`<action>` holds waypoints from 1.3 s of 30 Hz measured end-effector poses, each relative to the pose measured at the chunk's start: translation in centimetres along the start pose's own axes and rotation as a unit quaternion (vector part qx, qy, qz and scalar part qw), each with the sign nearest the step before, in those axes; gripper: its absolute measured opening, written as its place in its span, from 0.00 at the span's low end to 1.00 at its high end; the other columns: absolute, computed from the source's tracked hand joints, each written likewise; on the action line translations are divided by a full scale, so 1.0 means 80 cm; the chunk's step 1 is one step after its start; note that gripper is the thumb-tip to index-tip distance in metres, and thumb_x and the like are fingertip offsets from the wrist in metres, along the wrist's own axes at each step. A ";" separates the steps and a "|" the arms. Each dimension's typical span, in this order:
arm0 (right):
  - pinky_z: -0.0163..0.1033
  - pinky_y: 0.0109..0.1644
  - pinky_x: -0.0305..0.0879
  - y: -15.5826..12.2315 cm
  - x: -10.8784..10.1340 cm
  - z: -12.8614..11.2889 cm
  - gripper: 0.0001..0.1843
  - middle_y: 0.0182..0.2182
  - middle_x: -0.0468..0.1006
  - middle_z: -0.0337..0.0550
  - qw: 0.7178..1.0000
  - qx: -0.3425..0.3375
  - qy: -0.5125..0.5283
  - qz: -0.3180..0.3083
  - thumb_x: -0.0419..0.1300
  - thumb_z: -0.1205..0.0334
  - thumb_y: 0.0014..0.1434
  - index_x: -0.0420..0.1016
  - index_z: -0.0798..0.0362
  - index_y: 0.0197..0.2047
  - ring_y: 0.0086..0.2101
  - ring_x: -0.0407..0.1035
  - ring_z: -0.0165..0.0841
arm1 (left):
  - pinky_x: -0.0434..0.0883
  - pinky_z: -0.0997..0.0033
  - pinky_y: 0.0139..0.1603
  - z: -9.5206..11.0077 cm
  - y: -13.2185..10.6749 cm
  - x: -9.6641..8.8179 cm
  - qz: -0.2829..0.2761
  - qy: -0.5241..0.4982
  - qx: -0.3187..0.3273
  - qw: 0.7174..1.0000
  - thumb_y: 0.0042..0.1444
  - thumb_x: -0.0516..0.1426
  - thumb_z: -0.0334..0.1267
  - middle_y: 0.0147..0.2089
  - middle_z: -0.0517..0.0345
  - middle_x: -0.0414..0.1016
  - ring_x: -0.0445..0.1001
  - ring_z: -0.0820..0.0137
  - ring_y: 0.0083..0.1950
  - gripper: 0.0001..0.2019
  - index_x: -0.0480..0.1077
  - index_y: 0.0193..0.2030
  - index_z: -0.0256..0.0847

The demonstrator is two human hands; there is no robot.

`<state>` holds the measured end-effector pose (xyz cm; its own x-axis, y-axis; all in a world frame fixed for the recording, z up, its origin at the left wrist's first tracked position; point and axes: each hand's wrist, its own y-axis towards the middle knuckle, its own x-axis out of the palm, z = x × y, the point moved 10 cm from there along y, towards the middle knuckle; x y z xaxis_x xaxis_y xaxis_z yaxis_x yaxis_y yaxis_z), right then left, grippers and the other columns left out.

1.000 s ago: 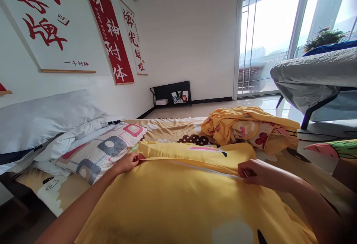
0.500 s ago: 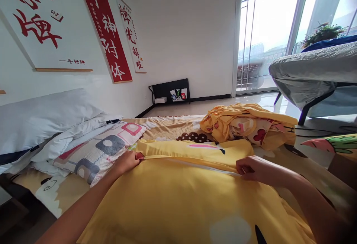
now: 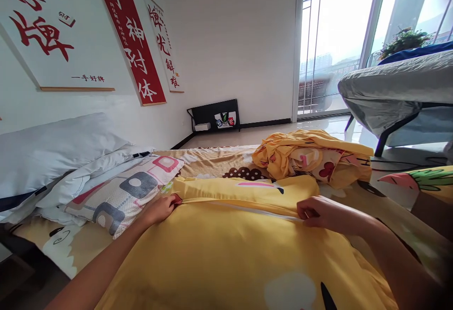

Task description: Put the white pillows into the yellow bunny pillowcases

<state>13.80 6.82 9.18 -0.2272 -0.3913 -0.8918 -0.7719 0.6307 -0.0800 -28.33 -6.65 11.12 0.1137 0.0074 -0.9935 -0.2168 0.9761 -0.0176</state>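
Note:
A yellow cover (image 3: pixel 226 248) with printed white and black patches spreads across the bed in front of me. Along its far fold runs a pale strip that looks like a zipper (image 3: pixel 262 211). My left hand (image 3: pixel 163 208) pinches the folded edge at the left end. At the right end, beside the pale strip, my right hand (image 3: pixel 320 213) is closed on the same edge, its fingertips partly hidden. Between both hands the edge is stretched nearly straight. Beyond it lies more yellow cloth with a pink and black print.
A patterned pillow (image 3: pixel 141 185) lies left, beside white pillows (image 3: pixel 60 147). A crumpled yellow cloth bundle (image 3: pixel 314 154) sits at the far right of the bed sheet (image 3: pixel 208 159). A covered table (image 3: pixel 399 83) stands right, and a low black rack (image 3: pixel 212 112) by the wall.
The view has shifted very slightly. Both hands keep their hold on the cover's edge in about the same places.

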 end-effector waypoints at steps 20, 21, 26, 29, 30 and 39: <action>0.34 0.29 0.46 -0.011 -0.001 -0.020 0.06 0.22 0.61 0.34 0.999 0.006 -0.037 0.002 0.55 0.63 0.51 0.62 0.53 0.26 0.25 0.51 0.27 | 0.67 0.67 0.41 -0.004 0.003 -0.020 0.081 0.108 -0.098 0.986 0.57 0.51 0.40 0.44 0.54 0.79 0.76 0.60 0.47 0.12 0.73 0.43 0.44; 0.34 0.29 0.46 -0.011 -0.001 -0.024 0.06 0.22 0.62 0.35 0.999 0.008 -0.045 0.003 0.55 0.63 0.51 0.62 0.53 0.25 0.26 0.52 0.27 | 0.67 0.66 0.42 -0.002 0.002 -0.023 0.089 0.115 -0.097 0.985 0.58 0.50 0.40 0.43 0.54 0.80 0.76 0.60 0.46 0.12 0.73 0.43 0.44; 0.34 0.30 0.49 -0.016 -0.010 -0.026 0.05 0.24 0.69 0.37 0.994 0.033 -0.093 0.043 0.55 0.64 0.52 0.67 0.52 0.26 0.27 0.58 0.29 | 0.66 0.59 0.46 0.003 -0.004 -0.034 0.126 0.147 -0.080 0.978 0.59 0.46 0.38 0.40 0.49 0.79 0.76 0.57 0.44 0.13 0.70 0.42 0.41; 0.35 0.30 0.54 -0.020 -0.038 -0.015 0.07 0.26 0.73 0.39 0.981 0.066 -0.122 0.137 0.54 0.60 0.56 0.71 0.50 0.30 0.27 0.64 0.31 | 0.66 0.58 0.48 0.003 -0.009 -0.037 0.130 0.154 -0.050 0.978 0.60 0.46 0.37 0.42 0.50 0.78 0.75 0.58 0.47 0.12 0.70 0.41 0.42; 0.36 0.31 0.56 -0.023 -0.051 -0.017 0.08 0.28 0.75 0.40 0.971 0.067 -0.131 0.189 0.54 0.57 0.58 0.72 0.50 0.33 0.28 0.66 0.32 | 0.65 0.58 0.49 0.003 -0.010 -0.039 0.132 0.155 -0.040 0.978 0.60 0.45 0.37 0.43 0.51 0.78 0.75 0.58 0.48 0.12 0.70 0.41 0.42; 0.54 0.66 0.53 0.019 0.006 -0.095 0.37 0.67 0.54 0.47 0.970 -0.087 -0.101 0.203 0.42 0.39 0.65 0.50 0.48 0.71 0.66 0.50 0.43 | 0.65 0.59 0.59 -0.009 -0.006 -0.015 0.193 0.025 0.057 0.979 0.56 0.49 0.38 0.60 0.47 0.68 0.67 0.58 0.61 0.11 0.70 0.41 0.41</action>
<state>8.03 2.46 12.00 -0.4263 0.0153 -0.9045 -0.7352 0.5766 0.3563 -29.03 -7.28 12.22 -0.0045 0.3734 -0.9276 -0.1233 0.9204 0.3711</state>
